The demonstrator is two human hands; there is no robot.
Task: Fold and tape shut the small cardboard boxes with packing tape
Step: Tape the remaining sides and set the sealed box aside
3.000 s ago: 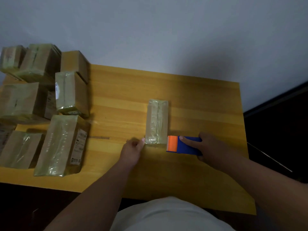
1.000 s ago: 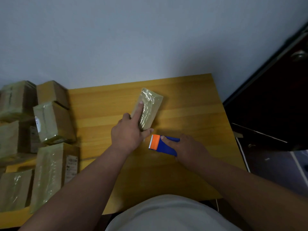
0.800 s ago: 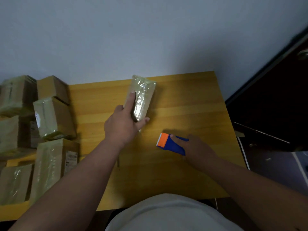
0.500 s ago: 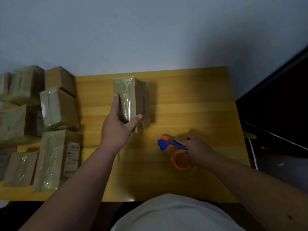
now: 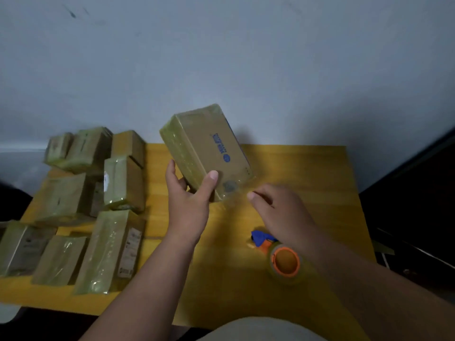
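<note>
A yellow wooden table stands against a pale wall, its left part crowded with taped boxes (some stacked, some lying flat). Above its middle, clear of the top, the small cardboard box is tilted, blue print facing up, its near end gripped by the left hand with thumb and fingers clamped on opposite sides. The right hand hovers just beside that end, fingers loosely apart and holding nothing, above the orange-and-blue tape dispenser lying on the table.
</note>
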